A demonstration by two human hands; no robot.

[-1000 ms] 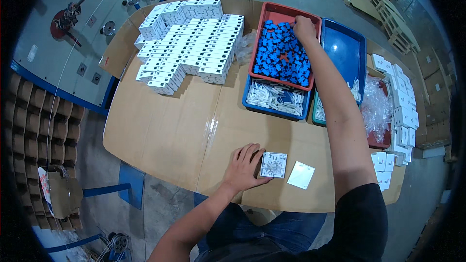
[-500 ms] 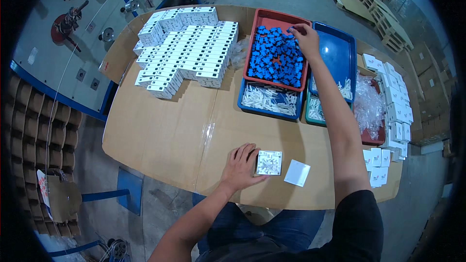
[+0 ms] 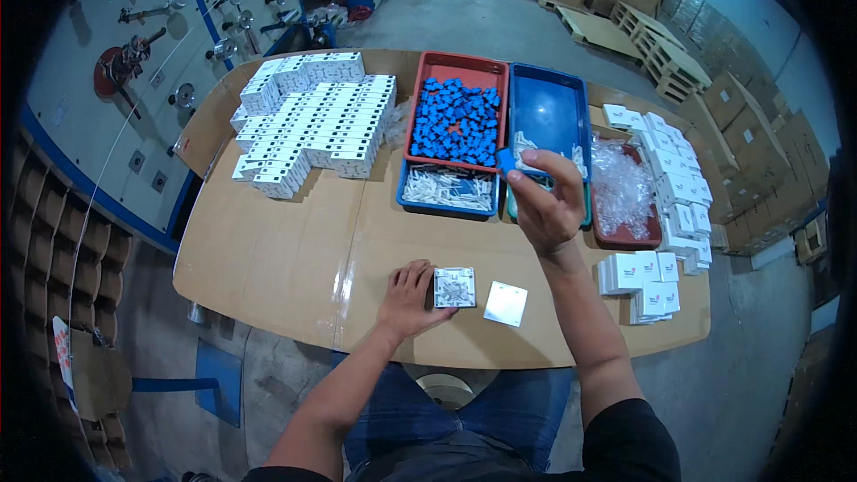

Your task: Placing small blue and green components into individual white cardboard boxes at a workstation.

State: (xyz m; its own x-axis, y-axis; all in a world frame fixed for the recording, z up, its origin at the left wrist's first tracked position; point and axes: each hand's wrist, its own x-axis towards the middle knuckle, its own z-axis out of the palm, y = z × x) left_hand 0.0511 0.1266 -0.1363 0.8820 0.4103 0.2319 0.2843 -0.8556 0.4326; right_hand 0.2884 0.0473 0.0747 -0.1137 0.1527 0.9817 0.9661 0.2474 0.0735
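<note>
My right hand [image 3: 552, 205] is raised over the trays, with a small blue plastic piece [image 3: 506, 162] pinched between thumb and finger. Many like it fill the red tray [image 3: 464, 63] at the back. Down on the cardboard, my left hand [image 3: 409, 300] rests against the left side of a small open white box [image 3: 454, 287], thumb along its near edge and fingers around its far left corner. Small whitish parts show inside the box, too fine to make out. A flat white square plate [image 3: 506, 303] lies just right of it.
White boxes [image 3: 312, 120] stand in stacked rows at the back left. A blue tray [image 3: 546, 94], a tray of white plastic pegs [image 3: 446, 189] and a red tray of clear plastic bags [image 3: 622, 180] sit toward the right. More white boxes [image 3: 668, 170] line the right edge.
My right hand has left the red tray and come nearer, carrying a blue piece. My left hand stays at the open box. The whole view has shifted.
</note>
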